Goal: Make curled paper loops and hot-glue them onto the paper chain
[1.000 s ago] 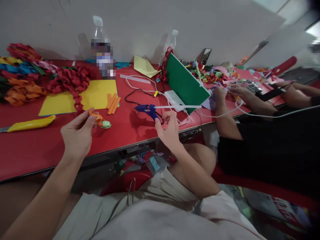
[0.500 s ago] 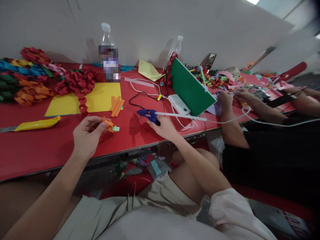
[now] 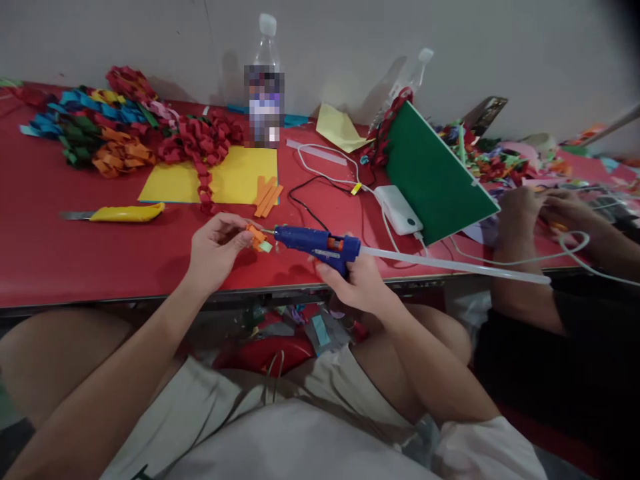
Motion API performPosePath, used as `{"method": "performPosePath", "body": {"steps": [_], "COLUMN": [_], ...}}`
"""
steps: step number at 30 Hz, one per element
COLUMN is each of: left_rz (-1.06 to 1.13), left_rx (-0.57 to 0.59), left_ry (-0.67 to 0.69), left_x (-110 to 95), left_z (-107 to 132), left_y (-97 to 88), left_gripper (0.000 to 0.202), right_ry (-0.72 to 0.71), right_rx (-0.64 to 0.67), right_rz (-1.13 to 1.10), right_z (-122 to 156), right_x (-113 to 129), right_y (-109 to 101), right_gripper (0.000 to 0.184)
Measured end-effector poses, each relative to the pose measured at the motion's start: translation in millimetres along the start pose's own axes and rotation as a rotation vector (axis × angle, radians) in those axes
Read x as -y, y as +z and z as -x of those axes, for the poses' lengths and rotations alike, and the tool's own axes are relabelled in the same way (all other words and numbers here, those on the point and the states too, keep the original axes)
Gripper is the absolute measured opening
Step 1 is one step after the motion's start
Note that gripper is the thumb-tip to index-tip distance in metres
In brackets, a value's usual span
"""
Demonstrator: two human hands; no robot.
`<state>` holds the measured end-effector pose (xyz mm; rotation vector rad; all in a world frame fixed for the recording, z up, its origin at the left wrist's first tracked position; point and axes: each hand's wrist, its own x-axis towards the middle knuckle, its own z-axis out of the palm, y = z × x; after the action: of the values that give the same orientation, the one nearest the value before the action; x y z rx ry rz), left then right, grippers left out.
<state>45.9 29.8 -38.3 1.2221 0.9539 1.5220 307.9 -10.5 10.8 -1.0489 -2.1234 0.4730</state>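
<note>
Pinching a small orange paper piece (image 3: 256, 235) between thumb and fingertips, the left hand (image 3: 217, 250) was over the red table (image 3: 125, 260) near its front edge. The piece looked looped and folded, with a pale green tab (image 3: 265, 247) at its lower right. Wrapped around the handle of a blue glue gun (image 3: 305, 239), the right hand (image 3: 357, 283) held it nearly level, with the nozzle (image 3: 269, 231) pointing left at the orange paper; whether the tip touched it or stopped just short was hard to tell. A long whitish glue stick (image 3: 455, 265) ran out of the gun's back end toward the right. Beyond the 2 hands, flat orange strips (image 3: 269, 197) lay partly on a yellow sheet (image 3: 175, 183), and a red paper chain (image 3: 200, 140) trailed across that sheet. A yellow-handled knife (image 3: 127, 213) lay left of the left hand, and a green board (image 3: 437, 177) stood tilted beside a white box (image 3: 399, 208).
</note>
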Motion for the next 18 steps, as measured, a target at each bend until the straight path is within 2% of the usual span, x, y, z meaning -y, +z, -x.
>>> {"method": "performPosePath", "body": {"steps": [8, 18], "left_rz": [-0.049, -0.079], "left_rx": [0.006, 0.015], "left_ry": [0.0, 0.017], "left_x": [-0.1, 0.1], "left_z": [1.8, 2.4], "left_y": [1.5, 1.5], "left_gripper": [0.032, 0.028], "right_ry": [-0.059, -0.002], "right_rx": [0.013, 0.049], "right_rz": [0.106, 0.105], "right_z": [-2.9, -1.8], "right_x": [0.9, -1.4], "right_y": [4.8, 8.0], "right_gripper": [0.035, 0.034]}}
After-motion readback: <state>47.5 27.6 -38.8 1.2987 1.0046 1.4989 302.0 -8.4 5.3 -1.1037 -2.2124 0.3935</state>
